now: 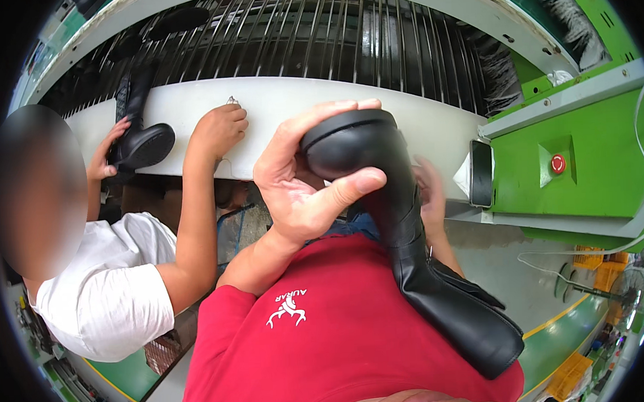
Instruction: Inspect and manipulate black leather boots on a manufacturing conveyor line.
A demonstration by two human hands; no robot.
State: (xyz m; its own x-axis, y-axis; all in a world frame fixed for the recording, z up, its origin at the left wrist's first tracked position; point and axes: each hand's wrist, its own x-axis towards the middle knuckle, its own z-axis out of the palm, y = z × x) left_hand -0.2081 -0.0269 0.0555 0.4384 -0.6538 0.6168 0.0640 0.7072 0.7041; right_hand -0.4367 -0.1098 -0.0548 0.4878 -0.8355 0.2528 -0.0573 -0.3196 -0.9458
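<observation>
A tall black leather boot (412, 247) is held up in front of me, its toe and sole edge at the top and its shaft slanting down to the right across my red shirt. My left hand (292, 177) is closed round the toe, thumb on the near side and fingers over the sole. Beside the ankle, on the right, my right hand (429, 196) is curled against the boot, which partly hides it. A small metal zip pull (430, 254) shows on the shaft.
At left a co-worker in a white shirt (111, 307) handles another black boot (145, 140) on the white ledge (310, 94). A conveyor of metal rods (293, 40) runs behind. At right are a phone (481, 172) and a green panel with a red button (557, 163).
</observation>
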